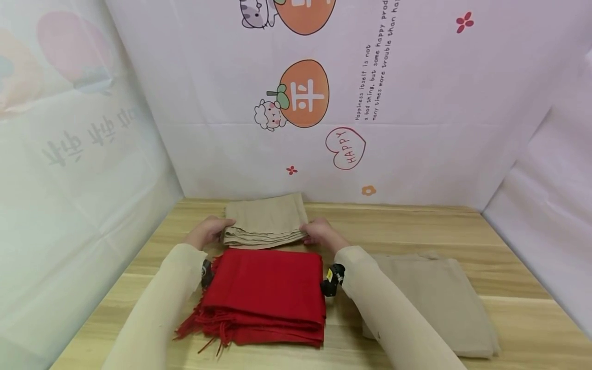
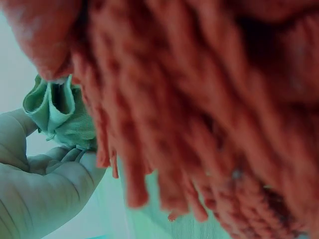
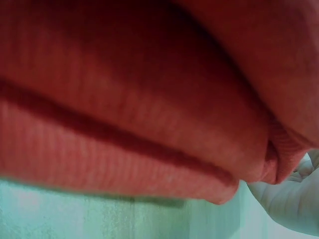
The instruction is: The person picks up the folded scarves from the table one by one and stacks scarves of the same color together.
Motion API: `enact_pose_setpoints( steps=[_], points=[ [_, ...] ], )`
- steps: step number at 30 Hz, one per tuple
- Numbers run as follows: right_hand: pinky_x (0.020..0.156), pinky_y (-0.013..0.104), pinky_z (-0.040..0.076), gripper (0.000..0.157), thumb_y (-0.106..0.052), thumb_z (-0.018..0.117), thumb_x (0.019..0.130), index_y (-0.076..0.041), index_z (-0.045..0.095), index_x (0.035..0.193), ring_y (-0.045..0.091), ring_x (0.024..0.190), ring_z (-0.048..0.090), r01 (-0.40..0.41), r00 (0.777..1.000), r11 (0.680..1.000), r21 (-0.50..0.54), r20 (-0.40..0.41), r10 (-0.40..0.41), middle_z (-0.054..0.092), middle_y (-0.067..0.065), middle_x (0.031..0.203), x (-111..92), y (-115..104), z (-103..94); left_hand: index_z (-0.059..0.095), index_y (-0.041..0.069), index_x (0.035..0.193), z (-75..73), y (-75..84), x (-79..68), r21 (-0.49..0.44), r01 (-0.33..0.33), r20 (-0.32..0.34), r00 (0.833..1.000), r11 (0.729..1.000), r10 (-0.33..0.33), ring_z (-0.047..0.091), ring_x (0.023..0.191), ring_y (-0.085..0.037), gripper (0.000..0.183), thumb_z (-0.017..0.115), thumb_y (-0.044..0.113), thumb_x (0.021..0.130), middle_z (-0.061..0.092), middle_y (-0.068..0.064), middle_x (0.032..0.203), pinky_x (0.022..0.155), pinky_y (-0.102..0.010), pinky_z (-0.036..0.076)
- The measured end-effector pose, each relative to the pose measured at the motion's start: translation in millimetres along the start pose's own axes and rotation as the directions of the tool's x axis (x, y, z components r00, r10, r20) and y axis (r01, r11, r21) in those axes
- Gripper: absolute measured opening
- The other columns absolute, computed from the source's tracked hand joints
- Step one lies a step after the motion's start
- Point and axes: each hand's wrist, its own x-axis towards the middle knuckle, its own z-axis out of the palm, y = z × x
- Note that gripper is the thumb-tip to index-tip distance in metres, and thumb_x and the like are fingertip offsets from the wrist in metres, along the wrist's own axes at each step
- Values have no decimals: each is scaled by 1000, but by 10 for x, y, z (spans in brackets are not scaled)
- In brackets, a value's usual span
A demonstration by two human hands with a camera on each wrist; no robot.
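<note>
A small folded beige cloth (image 1: 265,216) is at the back of the table, its stacked layers facing me. My left hand (image 1: 210,230) grips its left edge; in the left wrist view, the folded end (image 2: 60,107) sits between that hand's thumb and fingers. On the opposite side, my right hand (image 1: 321,232) pinches the front right corner, thumb on top. A pinkish edge shows under the cloth's front. Just nearer to me lies a folded red scarf (image 1: 268,285) with fringe at its left. It fills most of the right wrist view, leaving only part of the right hand (image 3: 294,201) showing.
A larger folded beige cloth (image 1: 435,303) lies at the right, partly behind my right sleeve (image 1: 393,313). Wood-grain table (image 1: 398,226) surrounds the cloths. White printed sheets (image 1: 208,103) hang at the back and both sides. Each wrist carries a small black camera (image 1: 334,277).
</note>
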Motion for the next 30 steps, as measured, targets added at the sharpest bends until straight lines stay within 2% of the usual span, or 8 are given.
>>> enact_pose_setpoints(
  steps=[4, 8, 15, 18, 25, 27, 30],
  points=[
    [67, 31, 56, 13, -2, 58, 94, 9, 57, 102, 20, 70, 60, 13, 1000, 1000, -6, -11, -14, 61, 13, 87, 11, -1, 5, 57, -7, 110, 0, 8, -1, 0, 5, -11, 1000, 1000, -5, 58, 76, -11, 31, 57, 21, 98, 60, -4, 88, 70, -26, 53],
    [63, 30, 56, 13, -2, 60, 91, 10, 61, 97, 21, 68, 62, 53, 998, 998, -33, -16, -53, 63, 16, 85, 24, -10, 3, 57, -8, 110, 6, 18, -10, -20, -7, -31, 1000, 1000, 6, 59, 75, -10, 29, 58, 18, 98, 59, -4, 87, 71, -26, 53],
    [76, 36, 56, 33, -1, 58, 93, 17, 55, 120, 32, 83, 66, 84, 996, 996, -34, -32, -85, 61, 26, 106, 35, -23, 26, 59, -5, 103, 6, 33, -33, 13, -22, -69, 997, 1000, 23, 56, 74, -9, 26, 60, 20, 97, 57, -2, 87, 68, -23, 50],
    [78, 38, 56, 29, -1, 57, 93, 17, 57, 116, 35, 86, 67, 93, 995, 995, -32, -43, -94, 62, 27, 105, 32, -32, 47, 61, -4, 100, 0, 33, -28, 15, -38, -66, 997, 999, 39, 56, 72, -9, 24, 60, 20, 97, 58, -1, 83, 67, -23, 50],
    [80, 41, 55, 17, -1, 59, 93, 14, 60, 101, 42, 92, 65, 129, 990, 991, -43, -47, -131, 63, 25, 99, -1, -89, 48, 58, -4, 106, -19, 59, -38, -5, -97, -51, 994, 995, 97, 57, 70, -9, 23, 58, 18, 98, 59, 0, 80, 64, -24, 50],
    [81, 42, 55, 18, -2, 59, 93, 13, 60, 102, 42, 92, 65, 139, 989, 989, -56, -45, -142, 63, 25, 100, -4, -112, 40, 57, -1, 101, -22, 80, -48, -8, -103, -62, 993, 995, 103, 55, 68, -9, 20, 59, 19, 98, 56, 0, 78, 63, -24, 49],
    [84, 44, 53, 24, -2, 57, 94, 15, 60, 110, 44, 95, 64, 154, 987, 987, -44, -29, -156, 63, 27, 103, -11, -161, 31, 56, 3, 93, -35, 112, -69, -5, -119, -71, 990, 993, 118, 52, 66, -10, 18, 59, 20, 98, 53, 1, 75, 62, -25, 47]
  ],
)
